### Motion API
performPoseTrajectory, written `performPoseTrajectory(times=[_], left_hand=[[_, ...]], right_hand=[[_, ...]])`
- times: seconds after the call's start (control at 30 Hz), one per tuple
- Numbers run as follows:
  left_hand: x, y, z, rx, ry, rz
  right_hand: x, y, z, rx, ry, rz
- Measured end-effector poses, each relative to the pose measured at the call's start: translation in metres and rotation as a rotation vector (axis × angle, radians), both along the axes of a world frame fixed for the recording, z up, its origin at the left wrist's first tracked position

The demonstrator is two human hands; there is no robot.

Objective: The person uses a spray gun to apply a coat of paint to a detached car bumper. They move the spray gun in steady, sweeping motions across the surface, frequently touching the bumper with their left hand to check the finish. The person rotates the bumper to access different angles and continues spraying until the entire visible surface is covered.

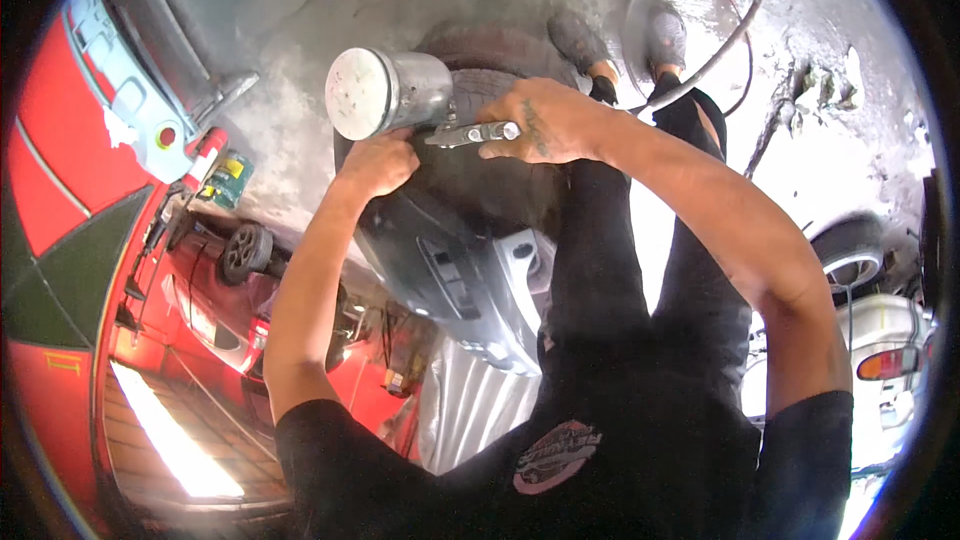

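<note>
A spray gun with a round metal cup (415, 88) is between my hands, above some dark tyres. My right hand (550, 120) wraps round the gun's handle, and the metal gun body (470, 134) shows to the left of my fingers. My left hand (378, 162) is closed at the front end of the gun, just below the cup, its fingertips partly hidden. Below my hands lies a dark grey car bumper (440, 265), close to my legs.
A tyre (480, 80) lies under the gun. A grey hose (757, 0) loops over the floor at the upper right, near my shoes (580, 40). On the left are a pale blue panel (135, 105), a green can (230, 180) and a loose wheel (246, 252). A wheel (850, 268) stands at the right.
</note>
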State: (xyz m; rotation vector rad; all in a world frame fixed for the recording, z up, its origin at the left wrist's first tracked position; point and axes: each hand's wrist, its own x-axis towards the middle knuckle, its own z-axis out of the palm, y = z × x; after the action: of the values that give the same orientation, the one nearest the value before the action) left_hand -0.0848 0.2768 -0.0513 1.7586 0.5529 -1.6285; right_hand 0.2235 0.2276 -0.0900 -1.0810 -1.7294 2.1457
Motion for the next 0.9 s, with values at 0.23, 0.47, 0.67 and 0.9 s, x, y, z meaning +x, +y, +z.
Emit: performPoseTrajectory(times=[0.23, 0.47, 0.67, 0.9], left_hand=[[-0.079, 0.028, -0.120, 0.135, -0.013, 0.125], [-0.078, 0.060, -0.198, 0.158, 0.136, 0.193], [-0.095, 0.077, -0.267, 0.310, 0.078, 0.211], [-0.091, 0.069, -0.244, 0.310, 0.030, 0.220]], right_hand=[[-0.037, 0.014, -0.078, -0.028, 0.022, -0.128], [-0.073, 0.022, -0.150, -0.048, 0.029, -0.120], [-0.090, 0.029, -0.183, 0.013, 0.017, -0.073], [-0.082, 0.033, -0.163, 0.013, -0.018, -0.008]])
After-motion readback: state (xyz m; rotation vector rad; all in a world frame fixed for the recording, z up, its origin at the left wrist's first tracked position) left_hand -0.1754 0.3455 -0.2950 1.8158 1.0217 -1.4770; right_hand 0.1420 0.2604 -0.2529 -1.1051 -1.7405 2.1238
